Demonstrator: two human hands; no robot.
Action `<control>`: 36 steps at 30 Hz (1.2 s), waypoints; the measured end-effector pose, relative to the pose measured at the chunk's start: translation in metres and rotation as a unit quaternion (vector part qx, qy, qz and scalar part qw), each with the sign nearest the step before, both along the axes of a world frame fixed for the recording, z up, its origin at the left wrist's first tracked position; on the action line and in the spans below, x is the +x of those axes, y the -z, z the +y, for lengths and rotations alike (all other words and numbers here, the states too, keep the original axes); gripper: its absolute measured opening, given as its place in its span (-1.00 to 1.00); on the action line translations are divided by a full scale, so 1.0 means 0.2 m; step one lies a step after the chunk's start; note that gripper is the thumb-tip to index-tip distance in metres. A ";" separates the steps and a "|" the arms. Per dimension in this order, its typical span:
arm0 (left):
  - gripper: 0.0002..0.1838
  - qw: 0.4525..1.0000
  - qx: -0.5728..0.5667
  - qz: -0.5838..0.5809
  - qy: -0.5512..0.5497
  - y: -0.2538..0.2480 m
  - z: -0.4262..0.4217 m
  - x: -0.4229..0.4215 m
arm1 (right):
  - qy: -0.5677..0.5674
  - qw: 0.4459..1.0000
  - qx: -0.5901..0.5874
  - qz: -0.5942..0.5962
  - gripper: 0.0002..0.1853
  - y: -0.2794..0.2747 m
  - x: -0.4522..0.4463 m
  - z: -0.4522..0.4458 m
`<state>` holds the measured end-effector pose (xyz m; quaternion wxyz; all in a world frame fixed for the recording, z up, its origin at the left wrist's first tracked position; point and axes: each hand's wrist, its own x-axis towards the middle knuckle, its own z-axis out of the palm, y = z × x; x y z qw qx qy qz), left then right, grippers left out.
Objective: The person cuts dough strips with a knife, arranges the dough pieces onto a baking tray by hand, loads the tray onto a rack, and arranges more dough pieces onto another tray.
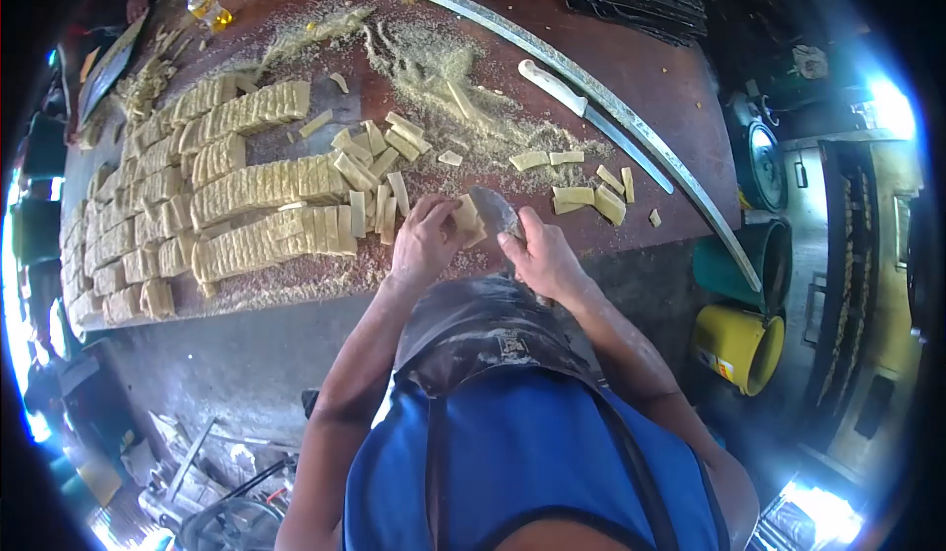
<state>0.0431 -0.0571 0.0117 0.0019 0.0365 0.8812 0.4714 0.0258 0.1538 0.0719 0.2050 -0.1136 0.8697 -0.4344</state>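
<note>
blue top point(522, 452) lies below the left hand point(422, 238), pinching a pale slab point(467, 219), and the right hand point(544, 255), gripping a blade point(493, 210); on the table point(680, 107), many pieces stand in rows point(266, 181), several loose ones point(610, 205) seemingly not yet lined up.

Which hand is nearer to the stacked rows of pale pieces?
Left. The left hand is close by the near right end of the rows, holding a pale piece; the right hand is farther right, holding a blade.
</note>
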 end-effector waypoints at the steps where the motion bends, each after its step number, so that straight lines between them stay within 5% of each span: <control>1: -0.46 1.000 -0.010 0.004 -0.005 0.00 0.00 0.01 | 0.004 1.000 0.011 -0.003 -0.66 0.02 0.01 -0.04; 5: -0.40 0.995 -0.028 0.096 0.002 0.11 -0.03 0.01 | -0.005 0.996 0.063 0.061 -0.65 0.05 0.05 -0.14; 16: -0.51 0.998 -0.023 0.057 -0.005 0.14 -0.02 0.01 | -0.033 0.981 0.190 -0.008 -0.72 -0.05 0.04 -0.25; 20: -0.55 0.997 -0.053 0.064 -0.004 0.14 -0.02 0.00 | -0.059 0.978 0.201 0.016 -0.67 0.11 -0.12 -0.34; 23: -0.58 0.998 -0.049 0.043 -0.019 0.12 0.01 -0.01 | -0.061 0.988 0.117 -0.080 -0.60 0.07 -0.30 -0.33; 25: -0.57 0.997 -0.059 0.037 -0.023 0.11 -0.01 -0.01 | 0.004 0.985 -0.046 -0.169 -0.60 0.12 -0.35 -0.15; 27: -0.53 0.970 0.110 -0.146 -0.161 0.05 0.04 0.00 | 0.051 0.984 -0.078 -0.153 -0.69 0.05 -0.35 0.03; 29: -0.51 0.965 0.045 -0.152 -0.207 -0.04 0.11 0.00 | 0.060 0.978 -0.112 -0.162 -0.75 0.02 -0.36 0.24; 31: -0.49 0.959 -0.185 -0.124 -0.177 -0.03 0.18 -0.01 | 0.047 0.982 -0.123 -0.134 -0.73 0.07 -0.40 0.41; 36: -0.51 0.963 -0.085 -0.196 -0.166 -0.06 0.20 -0.02 | 0.030 0.993 -0.094 -0.061 -0.72 0.02 -0.39 0.68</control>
